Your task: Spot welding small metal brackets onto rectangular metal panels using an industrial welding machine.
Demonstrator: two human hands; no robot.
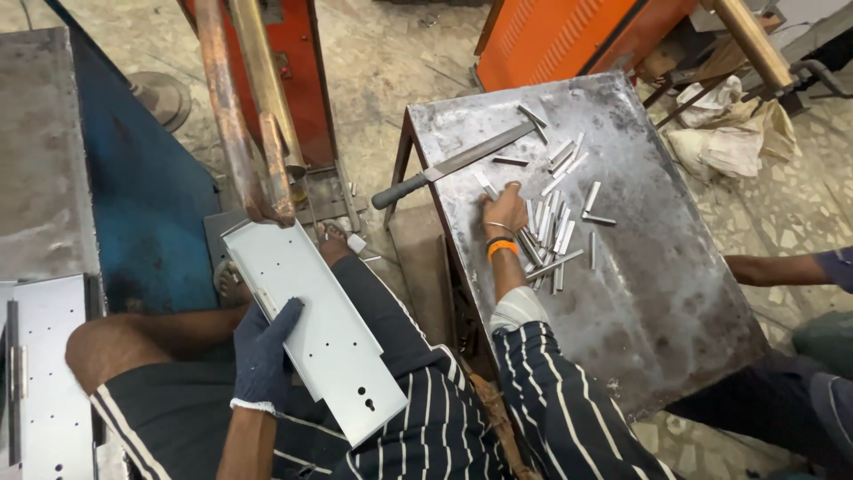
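My left hand (264, 353), in a dark blue glove, grips the near edge of a long white metal panel (320, 329) with small punched holes. The panel's far end lies under the copper-coloured arms of a welding machine (249, 116). My right hand (505, 210), bare with an orange band at the wrist, reaches onto a steel table (640, 267) and touches a pile of several short metal strips (553, 238). Whether its fingers hold a strip I cannot tell. A metal file with a dark handle (453, 164) lies at the table's far left.
A blue machine body (147, 196) and a grey slab (40, 151) stand at left, with another white perforated panel (49, 373) near my left knee. Orange machine housings (551, 36) stand behind. Another person's forearm (773, 268) reaches in from the right. Rags (729, 133) lie on the floor.
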